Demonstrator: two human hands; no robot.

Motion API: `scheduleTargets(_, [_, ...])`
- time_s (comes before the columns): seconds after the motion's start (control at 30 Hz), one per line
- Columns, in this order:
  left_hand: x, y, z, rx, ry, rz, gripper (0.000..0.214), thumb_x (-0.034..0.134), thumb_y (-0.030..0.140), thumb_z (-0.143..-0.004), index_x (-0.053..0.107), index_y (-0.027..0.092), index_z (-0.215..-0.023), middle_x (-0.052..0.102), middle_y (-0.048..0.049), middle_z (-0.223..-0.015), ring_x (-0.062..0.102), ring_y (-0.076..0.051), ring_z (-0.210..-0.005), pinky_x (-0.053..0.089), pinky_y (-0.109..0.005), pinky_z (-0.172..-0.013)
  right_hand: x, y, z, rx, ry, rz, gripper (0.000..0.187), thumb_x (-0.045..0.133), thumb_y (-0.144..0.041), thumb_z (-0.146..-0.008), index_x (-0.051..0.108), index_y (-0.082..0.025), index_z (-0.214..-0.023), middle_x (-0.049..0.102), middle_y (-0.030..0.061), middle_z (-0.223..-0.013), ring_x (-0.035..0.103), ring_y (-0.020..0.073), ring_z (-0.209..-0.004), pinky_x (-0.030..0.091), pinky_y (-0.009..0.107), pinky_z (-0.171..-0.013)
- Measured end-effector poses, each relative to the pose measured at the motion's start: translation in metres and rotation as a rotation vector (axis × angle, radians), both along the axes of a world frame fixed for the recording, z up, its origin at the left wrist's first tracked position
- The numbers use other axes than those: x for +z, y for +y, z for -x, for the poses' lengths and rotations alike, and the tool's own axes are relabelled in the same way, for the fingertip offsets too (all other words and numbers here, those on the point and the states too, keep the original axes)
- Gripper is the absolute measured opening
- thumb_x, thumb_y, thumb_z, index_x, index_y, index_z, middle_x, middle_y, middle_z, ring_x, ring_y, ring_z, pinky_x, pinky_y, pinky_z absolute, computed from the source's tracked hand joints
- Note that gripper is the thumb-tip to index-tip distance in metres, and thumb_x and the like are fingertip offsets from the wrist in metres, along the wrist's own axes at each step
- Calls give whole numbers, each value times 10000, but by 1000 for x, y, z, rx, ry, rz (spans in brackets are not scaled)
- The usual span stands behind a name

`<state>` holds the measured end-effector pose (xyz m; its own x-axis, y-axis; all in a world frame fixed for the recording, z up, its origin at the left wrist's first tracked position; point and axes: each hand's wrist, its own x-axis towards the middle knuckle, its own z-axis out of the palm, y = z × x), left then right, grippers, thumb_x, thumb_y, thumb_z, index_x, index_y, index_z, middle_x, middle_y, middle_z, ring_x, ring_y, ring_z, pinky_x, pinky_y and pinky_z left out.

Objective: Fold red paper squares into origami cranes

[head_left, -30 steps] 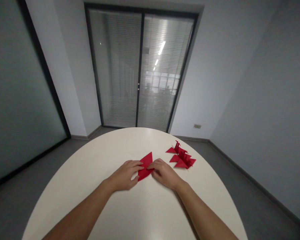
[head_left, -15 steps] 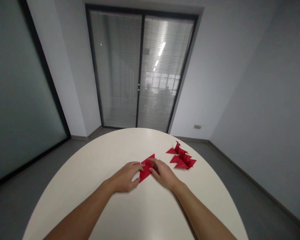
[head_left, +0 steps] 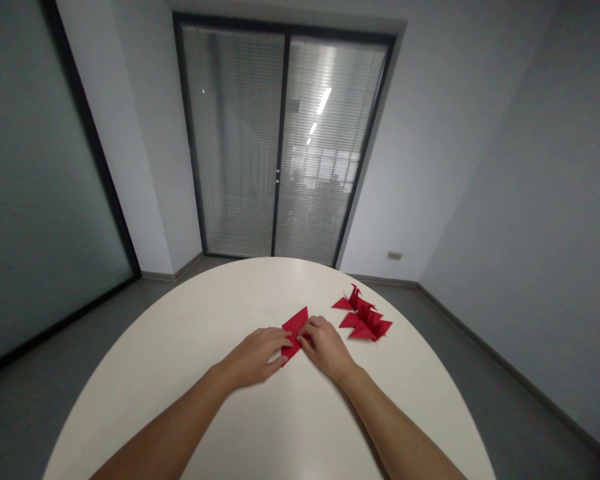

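A folded piece of red origami paper [head_left: 295,323] lies at a slant on the white round table [head_left: 240,427]. My left hand [head_left: 257,357] holds its left side, fingertips pressed on top and thumb at the near edge. On the right side, my right hand [head_left: 326,345] pinches the paper's edge between thumb and bent fingers. Those fingers hide part of the right edge and the fold beneath them. Several finished red paper cranes [head_left: 364,319] sit close together to the right of my right hand, wings spread and overlapping.
The table's curved far edge runs just beyond the cranes. Past it are a glass door [head_left: 280,147] with blinds, a grey wall [head_left: 455,147] with a socket [head_left: 395,255], and a frosted glass panel [head_left: 35,173] on the left.
My right fingers have curled in and drawn together at the paper's right edge. My left thumb has moved in against the near edge. The cranes stay put.
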<state>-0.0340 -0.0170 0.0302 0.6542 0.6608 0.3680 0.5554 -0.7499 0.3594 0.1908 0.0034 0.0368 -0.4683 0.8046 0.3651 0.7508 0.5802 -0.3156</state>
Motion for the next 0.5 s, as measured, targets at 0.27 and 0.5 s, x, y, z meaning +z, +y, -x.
scheduleTargets(0.27, [7,-2,-2,-22,68,-31,292,530,289,-988,666,294,-1246,663,-37,-1329,586,-237,-1244,439,-419,-1078,5,-22,10,11,-106,53,252,525,-182,-948,704,-152,-1123,683,139,-1126,602,260,-1072,476,376,-960])
scheduleTargets(0.5, [7,-3,-1,-34,59,-34,314,519,329,-991,643,274,-1274,658,-64,-1325,569,-248,-1260,421,-429,-1097,-10,-12,6,62,-123,39,411,456,-202,-982,595,-104,-1356,579,179,-1414,494,283,-1344,366,462,-1150])
